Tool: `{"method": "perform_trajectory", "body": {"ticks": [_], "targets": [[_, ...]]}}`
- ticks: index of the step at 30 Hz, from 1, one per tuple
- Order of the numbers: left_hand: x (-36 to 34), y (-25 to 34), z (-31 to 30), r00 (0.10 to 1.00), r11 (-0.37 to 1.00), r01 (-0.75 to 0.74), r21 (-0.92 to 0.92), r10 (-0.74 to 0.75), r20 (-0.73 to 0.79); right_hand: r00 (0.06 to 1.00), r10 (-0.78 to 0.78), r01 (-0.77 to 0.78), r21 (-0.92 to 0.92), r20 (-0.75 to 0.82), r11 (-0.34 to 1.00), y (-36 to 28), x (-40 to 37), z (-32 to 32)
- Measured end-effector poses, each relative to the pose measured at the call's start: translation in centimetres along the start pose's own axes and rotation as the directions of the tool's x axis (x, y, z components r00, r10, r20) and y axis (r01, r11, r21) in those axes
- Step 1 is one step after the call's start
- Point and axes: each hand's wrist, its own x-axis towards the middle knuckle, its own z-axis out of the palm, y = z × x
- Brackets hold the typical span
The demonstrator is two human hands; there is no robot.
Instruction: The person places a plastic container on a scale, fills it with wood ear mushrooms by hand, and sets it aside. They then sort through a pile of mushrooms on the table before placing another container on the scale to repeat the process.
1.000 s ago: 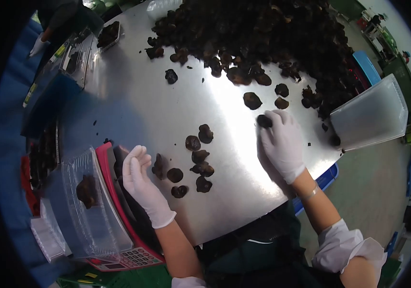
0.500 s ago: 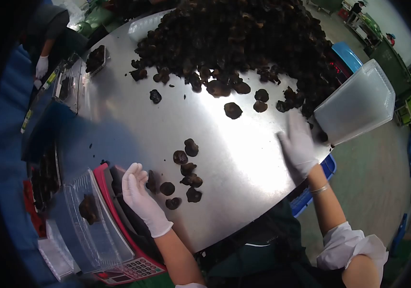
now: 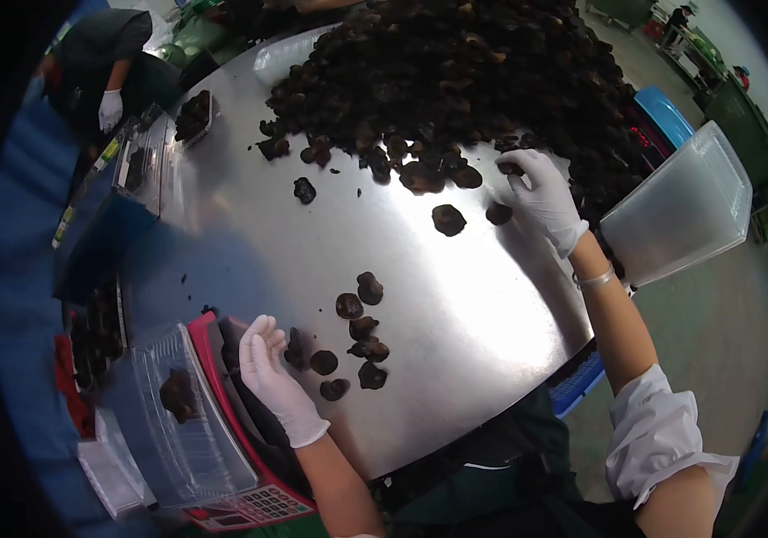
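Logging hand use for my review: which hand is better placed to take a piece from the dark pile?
Probably the right hand: it is at the edge of the dark pile, while the left hand is beside the pink scale, farther from those pieces.

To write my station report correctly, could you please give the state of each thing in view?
Left hand: open, gloved
Right hand: gloved, fingers bent at a dark piece, grip unclear
Pink scale: under the clear tray
Clear tray: holding dark material
Dark pile: heaped, loose at near edge
Plastic container on right: tilted
Red display: lit
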Motion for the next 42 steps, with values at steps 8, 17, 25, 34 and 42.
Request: {"method": "perform_trajectory", "body": {"ticks": [8, 17, 25, 34, 42], "targets": [[-0.3, 0.0, 0.4, 0.999, 1.000, -0.006, 0.018, 0.005, 0.041, 0.779, 0.011, -0.180, 0.207, 0.627, 0.962, -7.7, -2.5, 4.9], [-0.3, 0.0, 0.5, 0.999, 0.999, -0.011, 0.035, 0.009, 0.032, 0.970, -0.169, 0.127, 0.232, 0.172, 0.964, -9.3, 1.1, 6.8], [-0.2, -0.1, 0.1, 0.999, 1.000, -0.015, 0.012, 0.015, 0.033, 0.899, -0.250, 0.318, -0.146, 0.360, 0.937, -11.4, -4.7, 3.7], [-0.7, 0.2, 0.5, 0.998, 0.999, -0.024, 0.034, 0.021, 0.067, 0.936, -0.296, 0.319, -0.101, 0.191, 0.942, -6.3, -1.3, 5.4], [-0.7, -0.3, -1.7, 0.953, 0.792, -0.300, 0.531, 0.272, 0.132, 0.951, -0.283, 0.234, 0.306, 0.127, 0.923, -11.9, -3.5, 6.9]]}}
